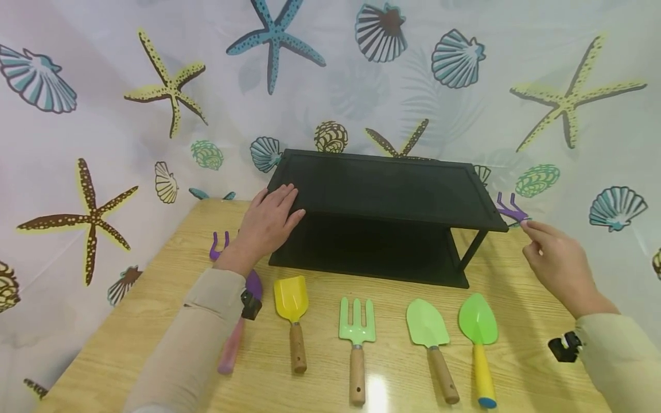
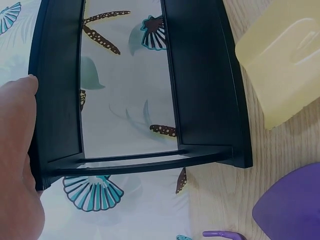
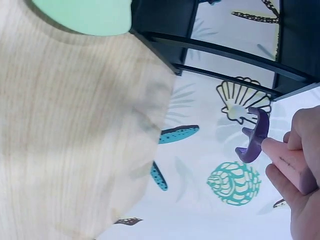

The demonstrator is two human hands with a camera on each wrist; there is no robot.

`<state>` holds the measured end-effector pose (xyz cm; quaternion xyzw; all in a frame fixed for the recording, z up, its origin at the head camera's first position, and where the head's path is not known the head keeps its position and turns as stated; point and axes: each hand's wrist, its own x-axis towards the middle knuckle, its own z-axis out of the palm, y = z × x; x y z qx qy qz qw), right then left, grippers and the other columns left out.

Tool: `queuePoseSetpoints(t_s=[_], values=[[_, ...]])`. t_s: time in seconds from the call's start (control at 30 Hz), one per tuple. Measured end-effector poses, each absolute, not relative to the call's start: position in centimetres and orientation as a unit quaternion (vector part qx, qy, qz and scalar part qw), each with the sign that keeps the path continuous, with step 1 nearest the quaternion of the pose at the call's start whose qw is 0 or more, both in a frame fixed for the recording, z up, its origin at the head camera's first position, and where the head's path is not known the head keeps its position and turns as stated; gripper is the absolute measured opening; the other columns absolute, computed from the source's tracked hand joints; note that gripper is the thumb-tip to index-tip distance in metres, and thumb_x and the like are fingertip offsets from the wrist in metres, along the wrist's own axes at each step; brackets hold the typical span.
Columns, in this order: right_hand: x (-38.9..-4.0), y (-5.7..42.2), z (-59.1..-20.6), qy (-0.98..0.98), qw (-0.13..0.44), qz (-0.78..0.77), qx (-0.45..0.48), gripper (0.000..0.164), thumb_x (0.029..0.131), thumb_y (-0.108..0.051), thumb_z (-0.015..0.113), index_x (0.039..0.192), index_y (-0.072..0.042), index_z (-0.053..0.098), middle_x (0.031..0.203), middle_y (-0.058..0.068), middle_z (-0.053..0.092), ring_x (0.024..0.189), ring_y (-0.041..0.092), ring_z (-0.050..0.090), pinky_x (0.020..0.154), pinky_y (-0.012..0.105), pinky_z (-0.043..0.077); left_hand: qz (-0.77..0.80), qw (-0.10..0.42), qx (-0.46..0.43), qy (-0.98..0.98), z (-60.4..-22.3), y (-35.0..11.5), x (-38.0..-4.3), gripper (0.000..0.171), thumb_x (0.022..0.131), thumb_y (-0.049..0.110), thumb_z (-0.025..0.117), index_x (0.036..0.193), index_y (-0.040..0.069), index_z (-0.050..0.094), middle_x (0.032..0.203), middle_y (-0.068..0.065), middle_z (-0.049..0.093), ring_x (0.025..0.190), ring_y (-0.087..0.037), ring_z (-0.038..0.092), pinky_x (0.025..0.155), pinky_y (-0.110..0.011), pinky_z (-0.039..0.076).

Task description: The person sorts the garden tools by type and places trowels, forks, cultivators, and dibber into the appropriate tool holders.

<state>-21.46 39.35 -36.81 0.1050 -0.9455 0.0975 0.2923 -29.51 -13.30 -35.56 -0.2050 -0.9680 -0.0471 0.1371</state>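
Note:
A black two-tier shelf (image 1: 382, 186) stands on the table, its upper board tilted toward me. On the left end of that board rests my left hand (image 1: 265, 226), palm down with fingers extended; the left wrist view shows it beside the shelf's edge (image 2: 205, 75). My right hand (image 1: 563, 269) is raised beyond the shelf's right end. It grips a small hand rake with purple prongs (image 3: 257, 137) by the pink handle (image 3: 290, 162), prongs pointing away from the wrist. In the right wrist view the rake is apart from the shelf frame (image 3: 230, 52).
Before the shelf lie a yellow scoop (image 1: 291, 298), a green hand fork (image 1: 357, 330), a pale green trowel (image 1: 427, 324) and a yellow-handled green trowel (image 1: 477, 321). Partly behind my left arm are a purple trowel (image 1: 253, 285) and a purple-pronged tool (image 1: 216, 252). Patterned cloth (image 1: 330, 92) hangs behind.

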Motion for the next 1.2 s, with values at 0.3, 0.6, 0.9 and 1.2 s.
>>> queuePoseSetpoints(t_s=[0.3, 0.6, 0.9, 1.2], values=[[-21.6, 39.0, -34.2, -0.937, 0.322, 0.088, 0.103, 0.044, 0.081, 0.010, 0.052, 0.123, 0.011, 0.063, 0.124, 0.031, 0.063, 0.062, 0.030, 0.053, 0.054, 0.024, 0.026, -0.048, 0.141, -0.201, -0.968, -35.7, -13.2, -29.5, 0.063, 0.105, 0.047, 0.037, 0.156, 0.010, 0.031, 0.163, -0.009, 0.030, 0.152, -0.026, 0.026, 0.127, -0.049, 0.012], [-22.1, 37.4, -32.6, -0.928, 0.340, 0.100, 0.119, 0.045, 0.083, 0.008, 0.049, 0.126, 0.007, 0.063, 0.127, 0.028, 0.063, 0.081, 0.035, 0.057, 0.064, 0.018, 0.021, -0.046, 0.142, -0.194, -0.970, -35.8, -13.1, -29.5, 0.063, 0.104, 0.046, 0.040, 0.156, 0.010, 0.031, 0.163, -0.008, 0.029, 0.152, -0.026, 0.026, 0.127, -0.048, 0.012], [-23.2, 34.4, -31.7, -0.930, 0.320, 0.115, 0.140, 0.045, 0.085, 0.009, 0.049, 0.129, 0.008, 0.060, 0.130, 0.028, 0.061, 0.116, 0.050, 0.058, 0.071, 0.041, 0.042, -0.041, 0.146, -0.193, -0.969, -36.0, -13.1, -29.7, 0.064, 0.104, 0.048, 0.038, 0.156, 0.011, 0.030, 0.163, -0.008, 0.029, 0.152, -0.026, 0.027, 0.127, -0.048, 0.012], [-24.3, 31.8, -31.1, -0.946, 0.265, 0.121, 0.146, 0.046, 0.089, 0.007, 0.047, 0.135, 0.009, 0.054, 0.138, 0.030, 0.055, 0.123, 0.051, 0.052, 0.075, 0.050, 0.045, -0.040, 0.146, -0.188, -0.971, -36.0, -13.0, -29.7, 0.064, 0.105, 0.048, 0.038, 0.156, 0.011, 0.029, 0.163, -0.008, 0.029, 0.152, -0.026, 0.026, 0.127, -0.047, 0.011]])
